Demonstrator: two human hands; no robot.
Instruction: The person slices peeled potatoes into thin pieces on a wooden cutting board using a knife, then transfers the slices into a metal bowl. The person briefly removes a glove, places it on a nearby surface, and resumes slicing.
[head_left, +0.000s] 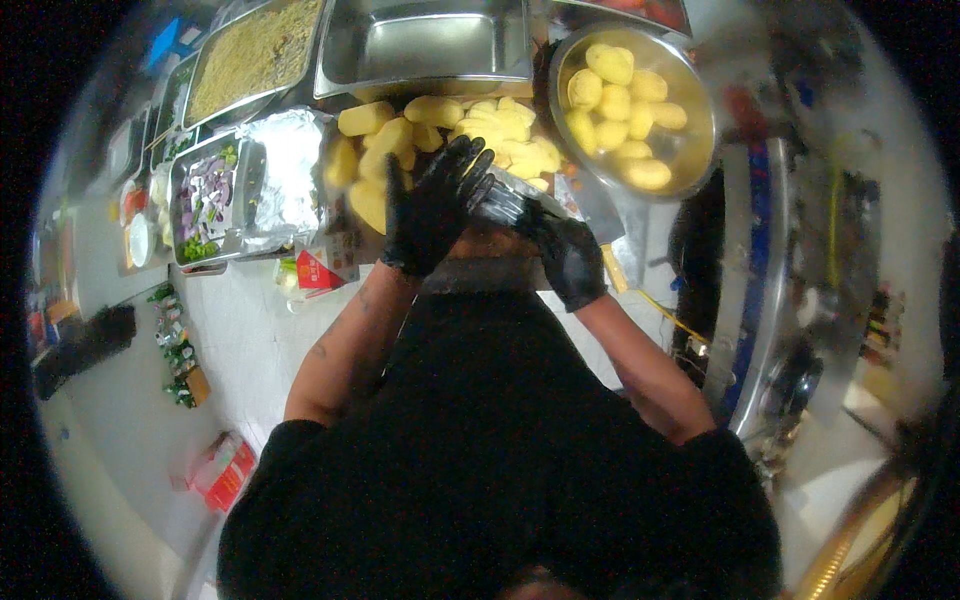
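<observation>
My right hand (570, 259), in a black glove, grips the near end of a flat, shiny metal kitchen tool (506, 196); whether it is a blade or a slicer is unclear. At the tool's far end is my left hand (435, 210), also black-gloved, with its thumb wide apart from the fingers. Its fingertips lie over the tool, and what is under the palm is hidden. Whole peeled potatoes (390, 150) lie beside my left hand. Just beyond the tool is a heap of potato slices (510, 131). The board (480, 246) under the hands is mostly covered.
A cleaver (600, 214) with a wooden handle lies right of my right hand. Peeled potatoes fill part of a steel bowl (694, 150). Behind stands a deep steel pan (431, 41). Leftward are foil (281, 172), a tray of chopped onion (210, 191) and a tray of yellow shreds (251, 56).
</observation>
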